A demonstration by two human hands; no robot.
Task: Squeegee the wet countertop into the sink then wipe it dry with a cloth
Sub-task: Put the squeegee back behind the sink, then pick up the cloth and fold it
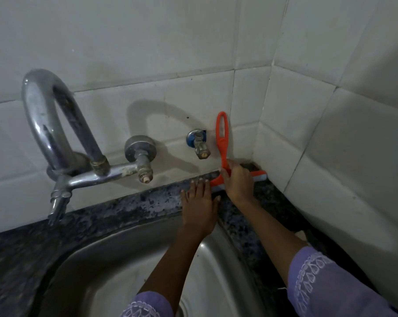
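An orange squeegee (222,136) with a looped handle stands upright in the back right corner, its blade resting on the dark speckled countertop (129,204) by the wall. My right hand (236,181) grips the squeegee low on its handle, just above the blade. My left hand (199,207) lies flat, fingers spread, on the countertop strip right beside the blade's left end, at the rim of the steel sink (115,266). No cloth is in view.
A chrome swan-neck tap (56,138) juts from the white tiled wall over the sink's left side. A small angle valve (199,144) sticks out of the wall just left of the squeegee handle. A tiled side wall (330,156) closes the right.
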